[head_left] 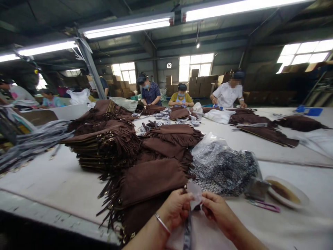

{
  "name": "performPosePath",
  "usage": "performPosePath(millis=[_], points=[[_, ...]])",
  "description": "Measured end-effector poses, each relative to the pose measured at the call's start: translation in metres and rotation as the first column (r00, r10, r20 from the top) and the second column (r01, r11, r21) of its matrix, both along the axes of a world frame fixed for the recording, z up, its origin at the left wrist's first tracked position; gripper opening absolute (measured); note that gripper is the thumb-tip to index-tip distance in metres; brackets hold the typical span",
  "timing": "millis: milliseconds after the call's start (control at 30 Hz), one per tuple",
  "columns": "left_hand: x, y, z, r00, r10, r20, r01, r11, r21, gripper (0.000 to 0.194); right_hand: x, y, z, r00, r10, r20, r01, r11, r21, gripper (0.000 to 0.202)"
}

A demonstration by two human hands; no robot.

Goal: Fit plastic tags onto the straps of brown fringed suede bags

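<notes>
A small, thin, translucent white sheet (194,193) is stretched between my two hands near the table's front edge. My left hand (177,208), with a silver bangle at its wrist, pinches the sheet's left side. From the right, my right hand (215,207) pinches it with thumb and fingertips. A dark, shiny strap (187,231) hangs just below the left hand; whether the fingers hold it too I cannot tell. Right behind the left hand lies a brown fringed bag (153,180) with gold-coloured rings, on top of others like it.
More fringed bags (96,146) are stacked at left, beside grey straps (39,139). A see-through plastic bag (223,170) of black-and-white material lies at right, near a dish (286,192) of brown stuff and a pink tool (267,206). Several co-workers (151,92) work across the table.
</notes>
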State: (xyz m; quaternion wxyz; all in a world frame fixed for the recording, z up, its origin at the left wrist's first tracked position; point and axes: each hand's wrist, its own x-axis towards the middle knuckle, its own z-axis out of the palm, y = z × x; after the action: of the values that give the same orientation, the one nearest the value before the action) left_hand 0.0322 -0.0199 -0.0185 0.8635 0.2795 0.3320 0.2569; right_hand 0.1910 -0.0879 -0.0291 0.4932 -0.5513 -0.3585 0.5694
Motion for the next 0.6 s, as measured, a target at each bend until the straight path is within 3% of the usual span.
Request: performPosePath(millis=[100,167,300,467,600], points=[[0.006,-0.008,-0.006,0.984,0.087,-0.157,-0.060,0.984,0.168,0.046,0.004,0.004,0.006,0.999,0.022,0.028,-0.023,1.000,0.018,0.041],[0.010,-0.012,-0.008,0.958,0.136,-0.254,-0.075,0.969,0.237,0.043,0.008,0.010,0.013,0.990,0.028,0.141,-0.035,0.998,0.048,0.044],[0.011,-0.015,-0.005,0.942,0.196,-0.274,-0.089,0.930,0.357,0.038,0.005,0.023,0.021,0.916,0.029,0.401,-0.048,0.998,0.036,0.039],[0.009,-0.016,-0.006,0.955,0.206,-0.216,-0.108,0.914,0.391,0.036,0.002,0.024,0.013,0.872,0.058,0.486,-0.123,0.987,0.104,0.024],[0.011,-0.018,-0.003,0.937,0.220,-0.272,-0.111,0.925,0.363,0.032,0.002,0.020,0.015,0.850,-0.070,0.522,-0.020,0.986,0.166,0.026]])
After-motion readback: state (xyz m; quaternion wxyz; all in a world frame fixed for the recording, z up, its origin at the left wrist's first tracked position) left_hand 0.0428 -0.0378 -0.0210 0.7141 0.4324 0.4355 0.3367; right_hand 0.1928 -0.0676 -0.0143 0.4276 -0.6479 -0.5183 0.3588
